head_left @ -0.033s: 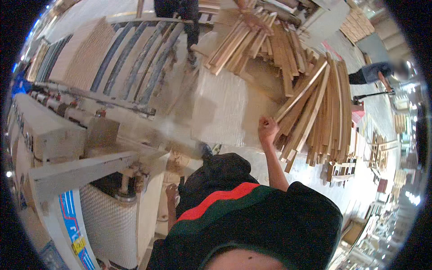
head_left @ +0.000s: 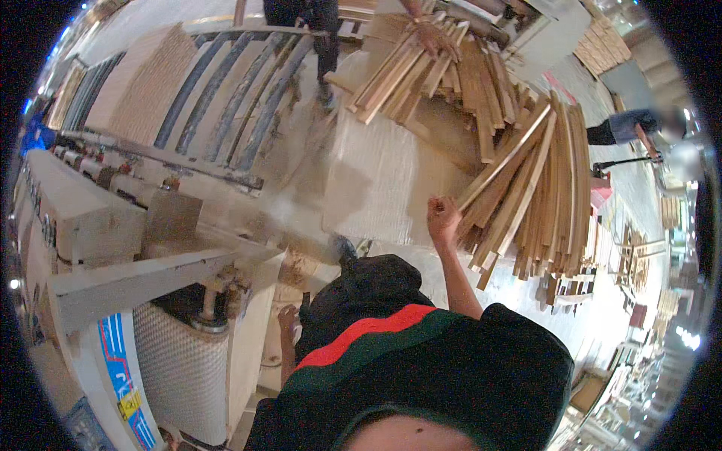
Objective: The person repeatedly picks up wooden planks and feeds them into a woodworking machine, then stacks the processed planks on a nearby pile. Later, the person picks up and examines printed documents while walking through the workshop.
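My right hand (head_left: pixel 444 218) is raised at the middle, its fingers curled into a loose fist with nothing seen in them. Just right of it lies the near end of a light wooden strip (head_left: pixel 505 155), which slants across a fanned pile of wooden strips (head_left: pixel 553 203). My left hand (head_left: pixel 287 317) hangs low beside my dark clothing, next to the machine's side; its fingers are mostly hidden. At the far side, a co-worker's hand (head_left: pixel 438 39) rests on another bundle of wooden strips (head_left: pixel 391 79).
A machine with a textured roller (head_left: pixel 184 376) stands close on my left. Beyond it, a roller conveyor (head_left: pixel 218 98) carries a stack of boards (head_left: pixel 139 90). A pale ridged board (head_left: pixel 368 184) lies ahead of me. Another person (head_left: pixel 628 128) stands at the far right.
My right hand has shifted slightly left, away from the end of the slanting strip. The co-worker's hand has moved a little over the far bundle. My left hand looks unmoved.
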### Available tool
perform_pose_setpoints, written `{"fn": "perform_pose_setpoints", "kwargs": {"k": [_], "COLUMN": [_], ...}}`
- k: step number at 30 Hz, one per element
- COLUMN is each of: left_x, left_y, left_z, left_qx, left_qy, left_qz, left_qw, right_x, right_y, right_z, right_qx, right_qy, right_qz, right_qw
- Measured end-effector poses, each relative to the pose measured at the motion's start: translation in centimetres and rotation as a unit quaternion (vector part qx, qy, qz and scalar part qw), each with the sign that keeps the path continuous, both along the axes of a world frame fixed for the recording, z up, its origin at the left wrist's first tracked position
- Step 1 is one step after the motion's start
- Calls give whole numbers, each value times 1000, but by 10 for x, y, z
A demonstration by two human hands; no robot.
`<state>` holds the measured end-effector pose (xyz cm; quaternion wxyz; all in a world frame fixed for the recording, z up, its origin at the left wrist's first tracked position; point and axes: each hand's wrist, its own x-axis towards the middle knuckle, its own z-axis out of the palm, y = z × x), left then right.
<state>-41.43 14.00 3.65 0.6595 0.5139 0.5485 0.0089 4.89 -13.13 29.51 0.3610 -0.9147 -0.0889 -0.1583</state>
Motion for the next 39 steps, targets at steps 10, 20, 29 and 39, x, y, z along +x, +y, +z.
{"fn": "perform_pose_setpoints", "kwargs": {"k": [10,20,29,39], "left_x": [-89,-166,-217,-105], "left_y": [-6,-8,1,5], "left_z": [55,0,5,72], "left_qx": [14,-155,-192,-95], "left_qy": [-45,-240,-147,54], "left_qz": [24,367,401,255], "left_qw": [999,885,884,961], "right_x": [-65,-80,-89,-88], "right_y": [70,99,101,108], "right_z": [-21,-65,-54,-57], "right_qx": [-54,-185,-169,-140], "right_qy": [66,-103,-83,-116], "right_qz": [114,19,42,49], "right_qw": [990,977,981,982]}}
